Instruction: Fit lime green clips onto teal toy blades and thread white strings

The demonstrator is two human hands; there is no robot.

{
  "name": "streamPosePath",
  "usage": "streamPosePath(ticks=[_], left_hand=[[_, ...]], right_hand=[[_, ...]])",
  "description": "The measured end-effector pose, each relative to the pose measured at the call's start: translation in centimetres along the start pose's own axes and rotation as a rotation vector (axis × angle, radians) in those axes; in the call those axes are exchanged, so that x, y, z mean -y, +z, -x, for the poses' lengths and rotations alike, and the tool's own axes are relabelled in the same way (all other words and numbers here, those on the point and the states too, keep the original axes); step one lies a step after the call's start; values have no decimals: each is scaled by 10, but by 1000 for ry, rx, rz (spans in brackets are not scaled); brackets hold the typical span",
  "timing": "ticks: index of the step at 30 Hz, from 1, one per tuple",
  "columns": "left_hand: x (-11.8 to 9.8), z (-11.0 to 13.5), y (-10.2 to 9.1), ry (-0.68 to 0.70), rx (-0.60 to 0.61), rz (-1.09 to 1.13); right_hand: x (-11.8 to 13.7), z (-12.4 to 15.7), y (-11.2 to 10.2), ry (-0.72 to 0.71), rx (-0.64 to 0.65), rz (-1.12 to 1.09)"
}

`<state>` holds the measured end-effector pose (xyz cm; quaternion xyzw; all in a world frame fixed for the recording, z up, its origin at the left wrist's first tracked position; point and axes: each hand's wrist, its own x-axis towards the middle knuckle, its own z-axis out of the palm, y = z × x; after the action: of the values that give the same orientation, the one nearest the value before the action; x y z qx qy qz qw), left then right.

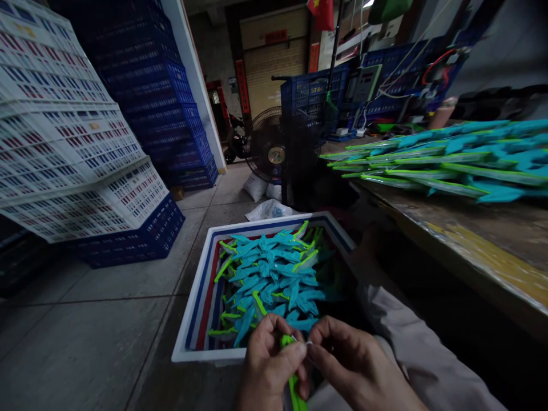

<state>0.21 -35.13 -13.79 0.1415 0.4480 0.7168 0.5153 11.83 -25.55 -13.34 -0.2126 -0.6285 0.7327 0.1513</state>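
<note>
My left hand (276, 365) is closed around a bright green plastic strip (294, 391), low in the view above my lap. The fingertips of my right hand (342, 357) are pinched on a small whitish bit (308, 343) at the strip's upper end; its kind is too small to make out. Just beyond my hands stands a white crate (192, 297) lined with striped red, white and blue sheet. Layers of turquoise plastic pieces with green parts (269, 268) fill it. One green-edged piece (259, 304) sticks up just beyond my left fingers.
At right, a worn table (479, 245) carries a heap of similar turquoise and green pieces (462, 157). A black floor fan (276, 154) stands behind the crate, with white sacks (268, 209) near its base. Stacked white crates (81, 131) and blue crates (166, 97) rise at left.
</note>
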Motion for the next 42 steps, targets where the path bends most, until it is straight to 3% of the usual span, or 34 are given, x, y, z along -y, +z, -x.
streamPosePath(ticks=[4,8,13,16,19,26,29,36,42], left_hand=[[-1,2,2,-2,0,10],[0,5,2,-7,-30,-16],[-1,9,5,-33,-121,-28],[-5,12,7,-60,-149,-32],[-8,13,7,-87,-131,-47],[-11,10,8,-74,-98,-39],[-8,9,8,-75,-115,-59],[-8,13,7,-77,-115,-82],[-12,15,0,-111,-87,-111]], right_hand=[[2,3,7,40,-38,-62],[6,11,23,-8,-230,-127],[11,14,30,-228,-387,155],[13,14,23,-404,-379,388],[13,14,20,-465,-348,440],[2,15,35,-147,-396,-30],[-3,14,37,-111,-393,-82],[-15,14,36,-250,-478,162],[-6,18,28,-380,-371,334]])
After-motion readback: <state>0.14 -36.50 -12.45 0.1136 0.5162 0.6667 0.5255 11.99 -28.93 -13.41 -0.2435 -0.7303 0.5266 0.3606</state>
